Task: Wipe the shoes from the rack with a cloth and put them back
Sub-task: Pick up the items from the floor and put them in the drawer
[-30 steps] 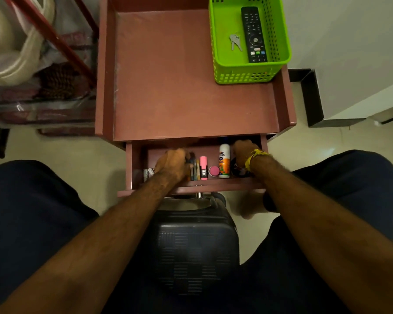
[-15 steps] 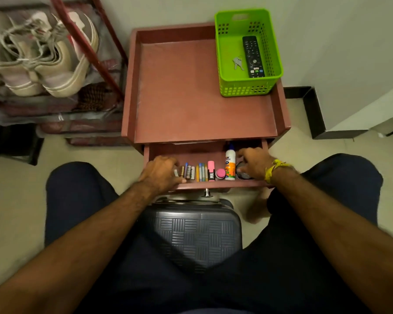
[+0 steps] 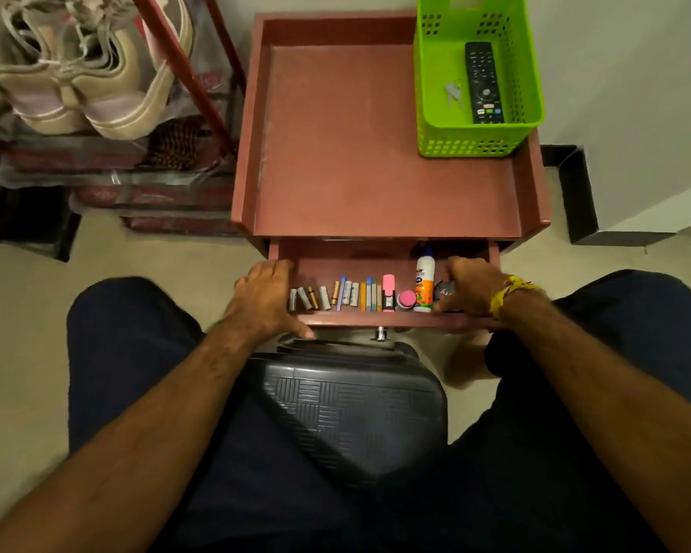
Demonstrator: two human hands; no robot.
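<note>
A pair of beige sneakers sits on the red-framed shoe rack at the upper left. No cloth shows. In front of me the small reddish table's drawer stands pulled out. My left hand grips the drawer's front left corner, fingers over the side wall and thumb under the front edge. My right hand reaches into the drawer's right end, its fingers curled round a dark round tin that it partly hides.
The drawer holds several batteries, a pink highlighter, a pink eraser and a glue bottle. A green basket with a remote and keys stands on the table top. A dark stool lies between my knees.
My left hand moved out from among the batteries to the drawer's left corner. My right hand stayed at the drawer's right end. The view pulled back, bringing the sneakers into sight.
</note>
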